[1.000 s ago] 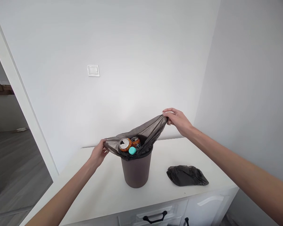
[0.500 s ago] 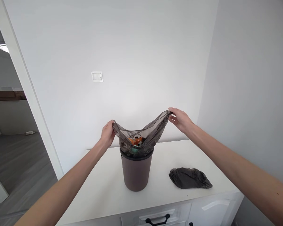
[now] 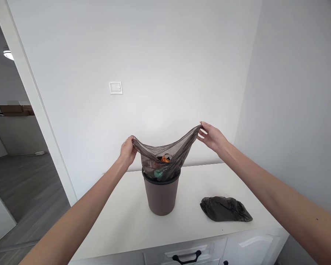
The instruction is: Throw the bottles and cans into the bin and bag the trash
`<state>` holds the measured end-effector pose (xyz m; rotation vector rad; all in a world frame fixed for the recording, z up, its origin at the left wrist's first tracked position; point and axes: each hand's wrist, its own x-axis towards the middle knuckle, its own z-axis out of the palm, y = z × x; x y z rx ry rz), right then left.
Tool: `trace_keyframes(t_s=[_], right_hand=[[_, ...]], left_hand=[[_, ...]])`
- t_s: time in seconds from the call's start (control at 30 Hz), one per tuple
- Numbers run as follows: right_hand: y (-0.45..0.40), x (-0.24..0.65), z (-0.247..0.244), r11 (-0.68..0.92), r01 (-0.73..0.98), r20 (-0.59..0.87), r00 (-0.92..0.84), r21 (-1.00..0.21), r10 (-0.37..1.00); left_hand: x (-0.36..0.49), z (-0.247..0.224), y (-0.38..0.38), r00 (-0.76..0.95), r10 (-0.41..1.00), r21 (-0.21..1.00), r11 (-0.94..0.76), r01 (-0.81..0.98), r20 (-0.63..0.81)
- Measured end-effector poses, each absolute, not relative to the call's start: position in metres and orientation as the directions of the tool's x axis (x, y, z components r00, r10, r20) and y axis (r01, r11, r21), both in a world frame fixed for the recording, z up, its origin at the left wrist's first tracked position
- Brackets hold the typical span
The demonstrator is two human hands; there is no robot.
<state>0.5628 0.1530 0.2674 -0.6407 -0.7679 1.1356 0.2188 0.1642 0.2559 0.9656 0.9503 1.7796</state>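
Observation:
A brown trash can (image 3: pixel 162 198) with a black rim stands on a white cabinet top. Out of it rises a dark, see-through garbage bag (image 3: pixel 179 152), stretched wide between my hands. My left hand (image 3: pixel 128 150) is closed on the bag's left edge; my right hand (image 3: pixel 213 137) pinches the opposite edge, a little higher. Inside the bag show an orange can (image 3: pixel 166 158) and something green (image 3: pixel 159 173), partly veiled by the plastic. Another dark garbage bag (image 3: pixel 225 209), crumpled, lies to the right of the trash can, apart from both hands.
The white cabinet (image 3: pixel 121 235) has a drawer with a black handle (image 3: pixel 187 257) at its front. Behind it is a wall with a light switch (image 3: pixel 116 87). At the left, past a white door frame (image 3: pixel 38 99), another room shows cardboard boxes (image 3: pixel 14 109).
Both hands have lifted the bag's edges slightly, and more of the bag now stands above the rim. The trash can sits a little higher in view. The camera has shifted slightly.

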Motion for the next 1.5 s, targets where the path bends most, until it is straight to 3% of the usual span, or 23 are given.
trace_keyframes(t_s=[0.33, 0.63, 0.9, 1.1, 1.5], right_hand=[[0.169, 0.542, 0.264, 0.298, -0.616, 0.226, 0.195, -0.729, 0.954], [0.198, 0.538, 0.263, 0.359, -0.639, 0.091, 0.413, -0.680, 0.906], [0.204, 0.535, 0.268, 0.368, -0.673, 0.147, 0.363, -0.642, 0.920], [0.219, 0.539, 0.260, 0.346, -0.662, 0.110, 0.371, -0.665, 0.922], [0.237, 0.560, 0.229, 0.322, -0.645, 0.004, 0.444, -0.693, 0.896]], left_hand=[[0.210, 0.241, 0.174, -0.207, 0.972, 0.935, -0.168, -0.312, 0.106], [0.201, 0.231, 0.200, -0.334, 0.943, 0.845, -0.177, -0.505, -0.003], [0.211, 0.233, 0.190, -0.197, 0.976, 0.817, -0.190, -0.545, 0.096], [0.231, 0.236, 0.192, -0.065, 0.986, 0.846, -0.167, -0.506, 0.155], [0.260, 0.247, 0.210, -0.166, 0.954, 0.739, -0.299, -0.604, 0.251]])
